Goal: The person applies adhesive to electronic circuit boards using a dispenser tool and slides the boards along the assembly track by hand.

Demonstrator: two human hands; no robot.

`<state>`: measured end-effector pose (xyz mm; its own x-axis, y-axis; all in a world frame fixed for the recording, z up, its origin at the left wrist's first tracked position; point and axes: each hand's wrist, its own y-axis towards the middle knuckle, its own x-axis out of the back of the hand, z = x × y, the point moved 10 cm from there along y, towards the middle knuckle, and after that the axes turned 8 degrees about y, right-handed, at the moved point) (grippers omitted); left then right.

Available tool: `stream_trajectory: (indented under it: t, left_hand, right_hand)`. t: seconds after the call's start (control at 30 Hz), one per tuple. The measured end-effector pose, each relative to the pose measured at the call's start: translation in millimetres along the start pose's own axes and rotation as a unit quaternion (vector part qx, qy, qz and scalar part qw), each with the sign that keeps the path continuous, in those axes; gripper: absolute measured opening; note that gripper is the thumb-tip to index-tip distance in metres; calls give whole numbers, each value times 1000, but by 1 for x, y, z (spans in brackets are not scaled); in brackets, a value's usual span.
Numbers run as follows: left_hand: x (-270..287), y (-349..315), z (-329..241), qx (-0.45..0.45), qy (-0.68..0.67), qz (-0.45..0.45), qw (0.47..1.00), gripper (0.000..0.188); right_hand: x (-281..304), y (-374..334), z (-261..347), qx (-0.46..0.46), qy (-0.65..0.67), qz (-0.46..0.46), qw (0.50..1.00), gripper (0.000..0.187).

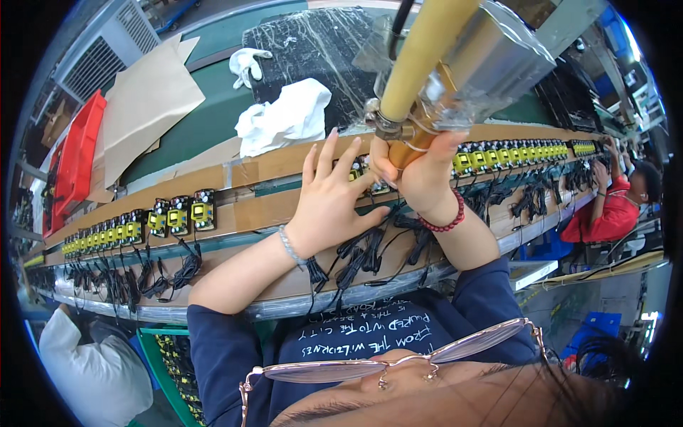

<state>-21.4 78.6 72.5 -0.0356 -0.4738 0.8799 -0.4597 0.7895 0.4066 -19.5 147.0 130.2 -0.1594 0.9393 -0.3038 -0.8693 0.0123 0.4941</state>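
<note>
My right hand (425,174) is closed around the lower end of a brass-coloured tool (413,146). A thick yellow hose (427,64) is clamped to it, and a silver cylinder (498,64) partly wrapped in clear plastic rises beside it. The tip points down, mostly hidden by my fingers. To its left, my left hand (333,206) is spread open over the row, with fingertips close to a small circuit board (357,169) bearing a yellow part. Whether they touch it, I cannot tell. Black coiled cables (363,252) hang below the boards under my wrists.
More boards with yellow parts stand in rows at the left (103,238) and right (509,154). Beyond lie a crumpled white cloth (284,117), a white glove (249,65), brown cardboard (146,99) and a red tray (78,164). A co-worker in red (605,210) sits at the right.
</note>
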Motion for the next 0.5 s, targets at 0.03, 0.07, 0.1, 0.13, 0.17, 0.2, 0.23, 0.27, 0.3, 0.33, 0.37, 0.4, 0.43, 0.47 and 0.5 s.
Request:
stream_trajectory:
  t: [0.03, 0.07, 0.1, 0.13, 0.17, 0.2, 0.23, 0.27, 0.3, 0.33, 0.37, 0.4, 0.43, 0.47, 0.5]
  left_hand:
    - [-2, -1, 0, 4, 33, 0, 999, 45]
    - [-3, 1, 1, 4, 31, 0, 1000, 45]
    - [0, 1, 2, -1, 25, -14, 1000, 38]
    - [3, 2, 3, -5, 19, -28, 999, 31]
    - [3, 3, 6, -3, 17, -27, 999, 31]
    - [1, 4, 11, -4, 0, -10, 1000, 30]
    - [-3, 4, 14, -5, -17, 6, 1000, 29]
    - [-3, 5, 14, -6, -16, 6, 1000, 29]
    - [-4, 5, 13, -8, -19, 7, 1000, 28]
    - [-3, 6, 12, -11, -20, 7, 1000, 28]
    - [-4, 6, 13, -10, -23, 9, 1000, 27]
    - [-11, 6, 16, 1, -19, 51, 999, 35]
    - [-19, 5, 18, 11, -14, 93, 996, 44]
    - [-18, 5, 18, 10, -14, 93, 995, 44]
    - [-18, 5, 17, 8, -12, 91, 996, 46]
  right_hand:
    - [3, -3, -3, -33, -43, -47, 997, 87]
    - [10, -6, -7, -64, -87, -96, 989, 101]
    - [13, -8, -10, -61, -77, -109, 989, 101]
    - [15, -9, -14, -57, -66, -122, 989, 102]
    - [16, -8, -17, -55, -71, -127, 988, 102]
    - [18, -8, -20, -56, -72, -130, 987, 102]
    - [19, -9, -23, -57, -74, -133, 987, 103]
    - [20, -10, -22, -54, -78, -130, 987, 103]
    - [19, -10, -20, -52, -80, -130, 987, 103]
    - [18, -10, -19, -50, -82, -128, 987, 103]
    - [16, -8, -17, -58, -98, -124, 986, 102]
    - [16, -8, -18, -62, -107, -122, 985, 102]
    - [15, -7, -19, -66, -115, -121, 984, 102]
    - [16, -8, -20, -52, -97, -132, 985, 101]
    - [19, -7, -18, -44, -89, -138, 985, 101]
